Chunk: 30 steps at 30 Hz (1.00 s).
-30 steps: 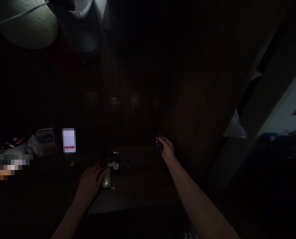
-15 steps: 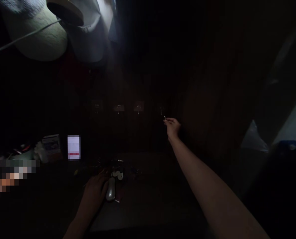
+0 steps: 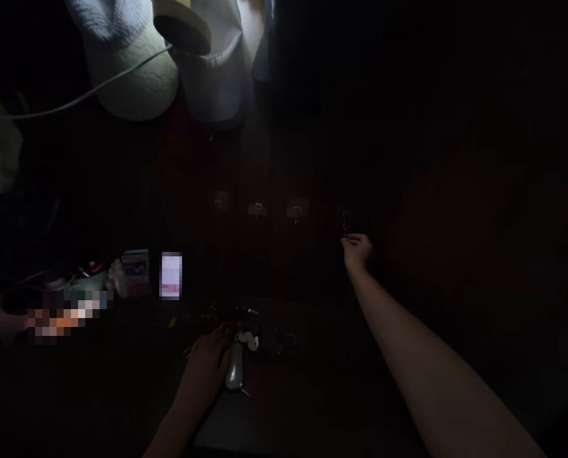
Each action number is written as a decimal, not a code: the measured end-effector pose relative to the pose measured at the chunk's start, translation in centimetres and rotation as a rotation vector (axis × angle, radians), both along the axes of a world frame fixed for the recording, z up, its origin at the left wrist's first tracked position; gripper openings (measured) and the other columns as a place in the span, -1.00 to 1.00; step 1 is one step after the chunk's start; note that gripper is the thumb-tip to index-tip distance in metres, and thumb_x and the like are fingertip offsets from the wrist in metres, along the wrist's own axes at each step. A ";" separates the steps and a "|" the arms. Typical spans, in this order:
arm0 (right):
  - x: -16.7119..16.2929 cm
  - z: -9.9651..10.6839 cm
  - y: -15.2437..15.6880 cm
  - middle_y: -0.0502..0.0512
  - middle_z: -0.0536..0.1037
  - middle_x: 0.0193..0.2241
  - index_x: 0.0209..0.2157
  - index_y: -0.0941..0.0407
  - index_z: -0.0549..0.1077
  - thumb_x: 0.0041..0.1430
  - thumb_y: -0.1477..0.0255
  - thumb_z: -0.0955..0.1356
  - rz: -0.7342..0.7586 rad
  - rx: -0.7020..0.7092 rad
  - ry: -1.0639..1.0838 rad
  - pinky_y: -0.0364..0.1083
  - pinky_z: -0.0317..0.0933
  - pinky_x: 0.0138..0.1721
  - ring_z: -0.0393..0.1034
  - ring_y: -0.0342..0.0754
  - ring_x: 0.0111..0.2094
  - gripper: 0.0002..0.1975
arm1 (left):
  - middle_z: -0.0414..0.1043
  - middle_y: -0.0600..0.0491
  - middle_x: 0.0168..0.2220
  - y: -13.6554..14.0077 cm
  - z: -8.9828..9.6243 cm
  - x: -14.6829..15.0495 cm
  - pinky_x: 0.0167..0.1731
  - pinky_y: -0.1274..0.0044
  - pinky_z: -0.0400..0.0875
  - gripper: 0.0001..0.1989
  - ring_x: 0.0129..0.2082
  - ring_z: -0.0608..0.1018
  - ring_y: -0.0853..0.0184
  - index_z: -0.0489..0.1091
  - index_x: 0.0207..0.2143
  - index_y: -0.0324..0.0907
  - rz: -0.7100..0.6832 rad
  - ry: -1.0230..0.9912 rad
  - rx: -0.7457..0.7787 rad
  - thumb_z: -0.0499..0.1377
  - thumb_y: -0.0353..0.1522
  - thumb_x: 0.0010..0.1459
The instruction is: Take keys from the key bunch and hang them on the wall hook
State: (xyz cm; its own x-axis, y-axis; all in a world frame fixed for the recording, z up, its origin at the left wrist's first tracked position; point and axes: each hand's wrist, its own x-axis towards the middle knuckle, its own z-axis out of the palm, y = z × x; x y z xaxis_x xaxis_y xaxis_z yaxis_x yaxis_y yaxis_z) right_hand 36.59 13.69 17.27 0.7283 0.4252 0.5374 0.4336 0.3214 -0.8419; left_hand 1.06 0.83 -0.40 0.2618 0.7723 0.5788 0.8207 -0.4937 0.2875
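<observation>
right hand (image 3: 359, 252) pinching small indistinct item (image 3: 345, 236) below hook (image 3: 345, 219) | left hand (image 3: 206, 361) lying beside silvery object (image 3: 235, 367), grip unclear in shadow | box (image 3: 136, 272) standing by lit screen (image 3: 171, 275)

Four metal hooks (image 3: 296, 212) span ten to three o'clock, with two hands, the left hand (image 3: 206, 357) at seven and the right hand (image 3: 358, 252) just past three, one rounded pale object (image 3: 235, 370) at seven, one bright panel (image 3: 170, 273) and one carton (image 3: 136, 270) past eight, and one white cord (image 3: 93, 93) at ten.
</observation>
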 end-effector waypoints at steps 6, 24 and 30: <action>-0.7 -2.4 0.0 0.06 0.51 -0.40 -0.36 0.12 0.34 -0.22 0.45 0.36 -0.006 -0.003 -0.025 -0.10 0.22 -0.32 0.39 -0.06 -0.38 -0.73 | 0.47 -0.04 -0.15 0.0 0.1 0.1 -0.10 0.30 0.33 -0.76 -0.14 0.46 0.20 0.44 -0.25 -0.14 0.023 0.009 -0.043 -0.01 -0.41 0.13; -6.9 -16.6 -7.1 0.11 0.52 -0.38 -0.35 0.09 0.33 -0.11 0.36 0.29 0.378 -0.195 -0.071 0.01 0.29 -0.22 0.43 0.00 -0.30 -0.80 | 0.44 -0.03 -0.20 -0.8 0.6 0.2 -0.10 0.32 0.28 -0.78 -0.16 0.43 0.22 0.40 -0.29 -0.17 0.040 0.047 -0.067 -0.03 -0.41 0.16; -8.7 -17.6 -9.7 0.08 0.53 -0.37 -0.36 0.08 0.37 -0.09 0.39 0.27 0.564 -0.300 -0.193 0.02 0.27 -0.16 0.43 0.01 -0.26 -0.83 | 0.44 -0.03 -0.19 -0.8 0.7 0.2 -0.09 0.33 0.28 -0.77 -0.15 0.43 0.22 0.40 -0.27 -0.19 0.051 0.077 -0.081 -0.04 -0.40 0.17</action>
